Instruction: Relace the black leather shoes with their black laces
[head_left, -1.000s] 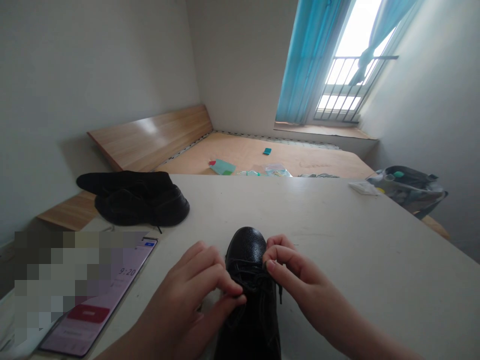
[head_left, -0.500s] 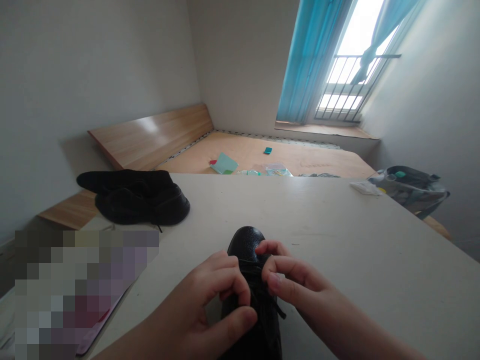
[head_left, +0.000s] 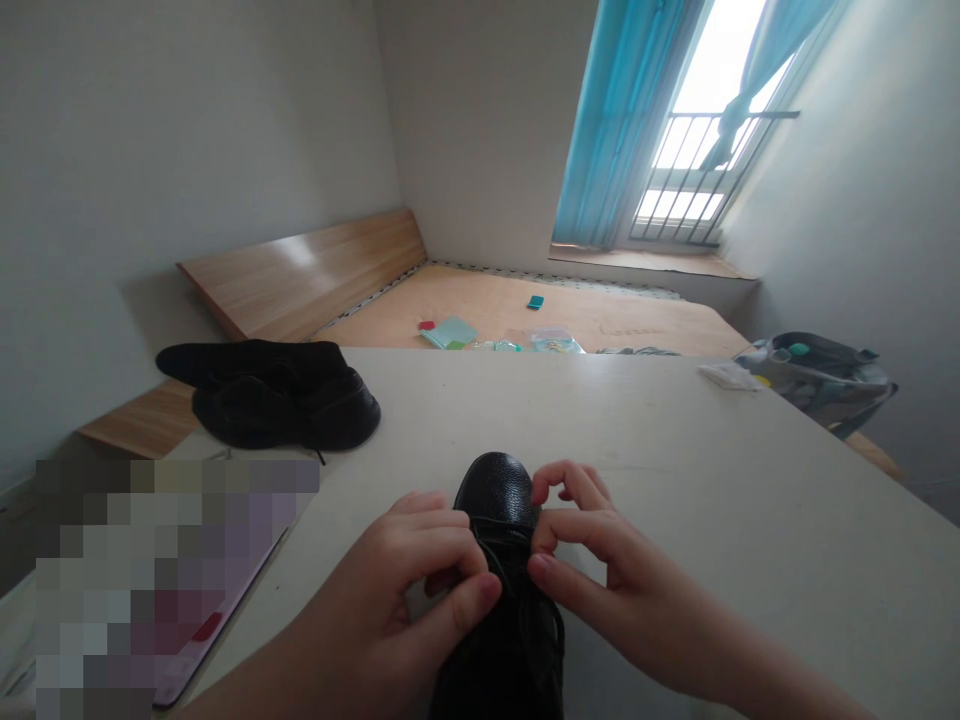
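A black leather shoe (head_left: 499, 485) points away from me on the white table, its rounded toe forward and its heel end cut off by the frame's bottom edge. Over its upper, my left hand (head_left: 420, 565) pinches the dark shoelace (head_left: 504, 562) between thumb and bent index finger. My right hand (head_left: 592, 545) is on the other side, thumb and index finger closed at the lacing edge, seemingly on the lace. Its other fingers curl beside the toe. Dark lace against dark leather hides the exact grip points.
Another black shoe or pair (head_left: 289, 395) lies on its side at the table's left. A blurred-out flat item (head_left: 232, 590) is at left front. A small white packet (head_left: 729, 376) sits near the table's (head_left: 660, 450) right edge, by a bag (head_left: 825, 370). Behind is a bed (head_left: 480, 290).
My left hand has shifted slightly left and my right hand slightly right, so their fingertips are farther apart over the shoe. The right fingers have lifted off the toe.
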